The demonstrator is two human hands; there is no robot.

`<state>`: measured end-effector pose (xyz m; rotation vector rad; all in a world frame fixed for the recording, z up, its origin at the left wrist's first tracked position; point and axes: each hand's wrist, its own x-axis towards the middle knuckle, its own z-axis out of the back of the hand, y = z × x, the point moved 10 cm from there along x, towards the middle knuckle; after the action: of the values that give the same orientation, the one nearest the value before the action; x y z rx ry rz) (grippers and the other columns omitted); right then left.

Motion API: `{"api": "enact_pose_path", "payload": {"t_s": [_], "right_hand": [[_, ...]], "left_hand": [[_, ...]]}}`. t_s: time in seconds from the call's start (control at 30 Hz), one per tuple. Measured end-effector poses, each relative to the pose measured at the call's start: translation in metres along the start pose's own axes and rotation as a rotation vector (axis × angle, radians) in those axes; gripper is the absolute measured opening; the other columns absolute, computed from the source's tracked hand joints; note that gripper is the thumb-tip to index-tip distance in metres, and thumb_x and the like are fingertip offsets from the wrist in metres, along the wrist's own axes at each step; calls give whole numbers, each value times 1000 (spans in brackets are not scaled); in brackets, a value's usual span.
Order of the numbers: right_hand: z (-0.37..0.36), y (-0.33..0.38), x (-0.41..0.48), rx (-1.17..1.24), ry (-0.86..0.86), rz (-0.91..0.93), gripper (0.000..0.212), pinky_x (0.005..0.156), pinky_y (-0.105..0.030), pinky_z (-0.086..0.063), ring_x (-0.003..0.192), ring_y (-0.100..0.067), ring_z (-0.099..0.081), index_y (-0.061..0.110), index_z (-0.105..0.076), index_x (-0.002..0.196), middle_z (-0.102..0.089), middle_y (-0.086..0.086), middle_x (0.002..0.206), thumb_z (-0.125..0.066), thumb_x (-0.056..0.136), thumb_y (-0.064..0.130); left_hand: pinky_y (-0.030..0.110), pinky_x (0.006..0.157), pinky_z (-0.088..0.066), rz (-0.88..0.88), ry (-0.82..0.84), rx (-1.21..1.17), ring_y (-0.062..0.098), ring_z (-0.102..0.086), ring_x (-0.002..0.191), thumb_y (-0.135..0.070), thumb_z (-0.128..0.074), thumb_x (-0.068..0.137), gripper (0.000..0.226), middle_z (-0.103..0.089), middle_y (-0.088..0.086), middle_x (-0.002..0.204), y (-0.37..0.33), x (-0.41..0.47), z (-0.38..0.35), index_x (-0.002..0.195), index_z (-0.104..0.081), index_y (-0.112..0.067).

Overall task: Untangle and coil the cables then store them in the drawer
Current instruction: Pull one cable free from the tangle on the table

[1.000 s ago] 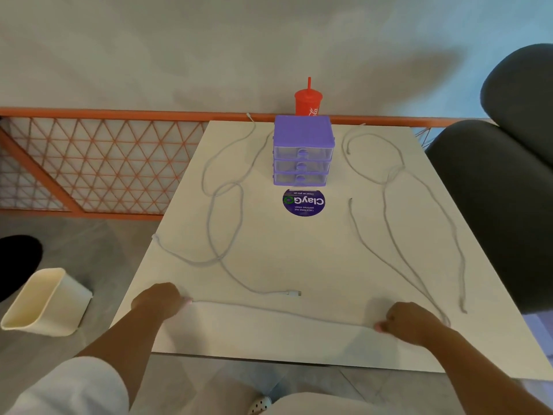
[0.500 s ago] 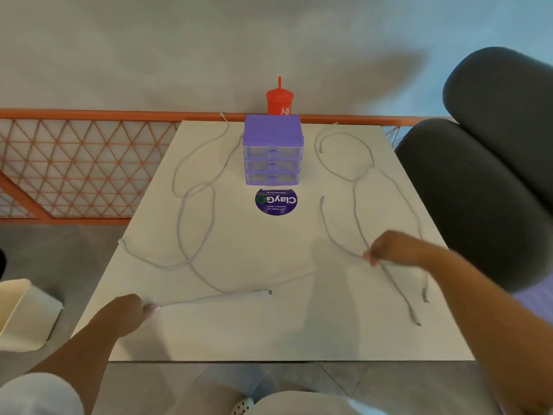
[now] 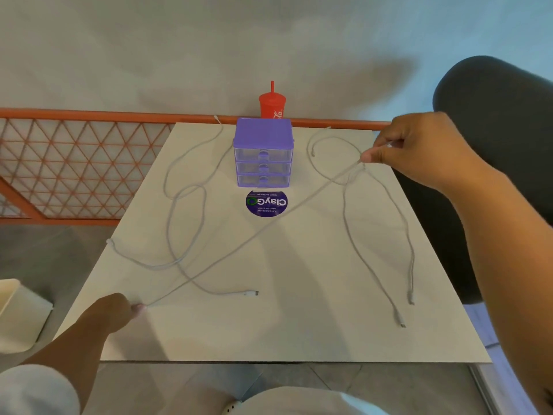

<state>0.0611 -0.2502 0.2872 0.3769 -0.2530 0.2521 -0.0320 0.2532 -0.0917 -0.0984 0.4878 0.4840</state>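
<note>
A white cable (image 3: 254,233) runs taut and diagonal above the table. My left hand (image 3: 115,310) pinches its near end at the front left. My right hand (image 3: 410,148) pinches its far end, raised at the back right. A second cable (image 3: 179,223) loops across the left half of the white table (image 3: 299,324), one plug lying near the front middle. A third cable (image 3: 386,211) loops on the right half, both plugs near the front right. A purple three-drawer box (image 3: 263,152) stands at the back middle with all drawers closed.
A red cup with a straw (image 3: 271,104) stands behind the drawer box. A round purple sticker (image 3: 266,203) lies in front of it. A dark chair (image 3: 493,139) is to the right, an orange lattice railing (image 3: 74,169) to the left, a cream bin (image 3: 18,313) on the floor.
My right hand has risen from the front right edge to the back right, pulling the cable up into a taut diagonal. My left hand keeps its end near the front left.
</note>
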Motion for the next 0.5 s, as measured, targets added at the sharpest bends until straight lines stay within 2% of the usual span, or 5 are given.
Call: {"api": "enact_pose_path", "payload": {"t_s": [0.1, 0.2, 0.27, 0.37, 0.5], "right_hand": [[-48, -51, -10, -106, 261, -146, 17, 81, -29, -45, 82, -13, -59, 20, -68, 80, -61, 6, 81, -59, 89, 30], [-133, -122, -57, -225, 628, -292, 25, 93, -26, -38, 110, -22, -54, 13, -68, 97, -58, -1, 107, -45, 92, 6], [-181, -165, -101, -226, 768, -372, 21, 91, -24, -35, 112, -23, -52, 15, -64, 90, -58, -5, 113, -45, 90, 6], [-222, -212, -163, -220, 799, -505, 19, 82, -26, -36, 94, -19, -51, 21, -47, 77, -56, -4, 103, -56, 90, 32], [-229, -249, -209, -132, 636, -772, 49, 78, -27, -40, 88, -17, -49, 14, -50, 104, -53, -2, 102, -56, 82, 57]], "left_hand": [[27, 87, -43, 20, 0, -4, 26, -61, 107, -50, -41, 94, 53, -67, 12, 111, 3, 1, -1, 108, -64, -4], [28, 86, -44, 37, 12, -24, 27, -61, 106, -49, -43, 93, 52, -67, 13, 109, 6, 3, -3, 106, -64, -3], [29, 86, -44, 46, 9, -55, 28, -60, 106, -49, -45, 93, 52, -67, 14, 109, 8, 4, -3, 106, -64, -2], [29, 86, -44, 62, 22, -123, 29, -60, 105, -47, -50, 91, 51, -68, 16, 107, 12, 4, -8, 103, -66, 0], [36, 86, -43, 93, 33, -320, 36, -60, 103, -40, -65, 84, 46, -67, 23, 105, 14, 3, -10, 93, -68, 4]]}}
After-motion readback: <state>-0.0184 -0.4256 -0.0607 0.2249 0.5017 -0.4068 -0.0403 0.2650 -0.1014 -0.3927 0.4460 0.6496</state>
